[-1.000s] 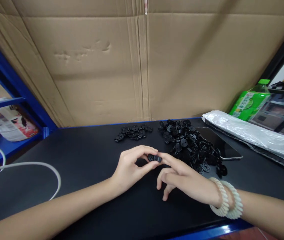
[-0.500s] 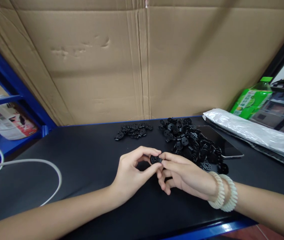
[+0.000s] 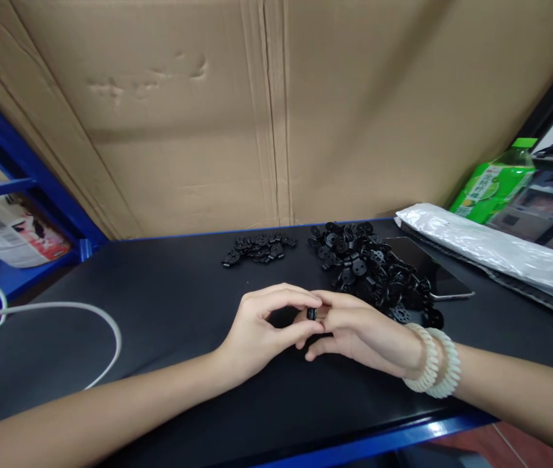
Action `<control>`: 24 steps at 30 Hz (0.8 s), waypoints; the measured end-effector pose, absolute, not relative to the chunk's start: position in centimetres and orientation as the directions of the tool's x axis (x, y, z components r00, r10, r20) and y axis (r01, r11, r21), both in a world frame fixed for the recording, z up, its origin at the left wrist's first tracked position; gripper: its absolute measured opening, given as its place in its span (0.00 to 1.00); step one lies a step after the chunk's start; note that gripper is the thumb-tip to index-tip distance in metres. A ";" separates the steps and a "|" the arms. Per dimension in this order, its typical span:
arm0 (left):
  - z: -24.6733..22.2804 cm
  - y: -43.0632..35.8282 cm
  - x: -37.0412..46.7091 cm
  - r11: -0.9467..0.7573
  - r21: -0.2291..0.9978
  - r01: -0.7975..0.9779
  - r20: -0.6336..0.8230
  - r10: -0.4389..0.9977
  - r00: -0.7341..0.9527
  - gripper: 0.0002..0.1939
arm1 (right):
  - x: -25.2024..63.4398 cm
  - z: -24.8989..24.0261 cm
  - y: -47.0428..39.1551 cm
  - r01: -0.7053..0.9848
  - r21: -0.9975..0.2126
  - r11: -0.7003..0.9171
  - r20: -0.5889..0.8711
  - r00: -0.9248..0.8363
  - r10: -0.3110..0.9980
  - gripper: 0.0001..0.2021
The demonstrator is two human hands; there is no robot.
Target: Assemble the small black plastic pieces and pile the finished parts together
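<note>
A small black plastic piece (image 3: 311, 314) is pinched between my two hands just above the table; most of it is covered by fingers. My left hand (image 3: 269, 320) grips it with thumb below and index finger above. From the other side my right hand (image 3: 354, 328) closes thumb and fingers on it, with the lower fingers loosely curled. Behind the right hand lies a large heap of black plastic pieces (image 3: 361, 266), some round with holes. Farther left is a smaller pile of similar black pieces (image 3: 259, 248).
A dark flat tablet (image 3: 432, 270) lies partly under the large heap. Right of it sits a silvery-white wrapped package (image 3: 490, 250), with a green-labelled bottle (image 3: 495, 185) behind. A white cable (image 3: 105, 318) loops at left. Cardboard (image 3: 183, 130) stands behind the black table (image 3: 159, 286).
The black piece has been turned and shifted slightly right, so its round face no longer shows. My right fingers have closed in around it. The view has tilted slightly.
</note>
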State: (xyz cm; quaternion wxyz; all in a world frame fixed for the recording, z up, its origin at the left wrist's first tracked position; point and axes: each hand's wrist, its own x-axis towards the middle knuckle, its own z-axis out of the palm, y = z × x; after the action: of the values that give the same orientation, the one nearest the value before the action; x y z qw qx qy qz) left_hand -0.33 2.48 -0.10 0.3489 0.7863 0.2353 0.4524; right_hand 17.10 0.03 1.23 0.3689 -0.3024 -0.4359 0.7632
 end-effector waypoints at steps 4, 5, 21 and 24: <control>0.1 2.3 -0.2 -0.684 0.725 0.081 0.549 0.644 0.533 0.11 | 17.3 1.3 0.1 -0.333 -0.883 -0.331 -0.095 -0.563 0.821 0.18; 0.2 2.3 -0.2 -0.692 0.717 0.090 0.548 0.638 0.541 0.11 | 17.3 1.3 0.2 -0.332 -0.883 -0.333 -0.093 -0.571 0.816 0.18; 0.6 1.9 0.3 -0.671 0.736 0.087 0.489 0.617 0.617 0.05 | 16.6 0.9 0.0 -0.289 -0.882 -0.372 -0.130 -0.609 0.782 0.23; 0.7 1.8 0.3 -0.644 0.761 0.074 0.476 0.633 0.611 0.05 | 16.6 0.9 0.1 -0.292 -0.883 -0.368 -0.133 -0.595 0.792 0.21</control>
State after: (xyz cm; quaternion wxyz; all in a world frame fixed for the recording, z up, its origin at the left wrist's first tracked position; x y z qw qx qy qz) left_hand 0.33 1.83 0.67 0.3628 0.8209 0.2153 0.3849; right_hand 16.61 0.07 0.92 0.3490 -0.2837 -0.4405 0.7769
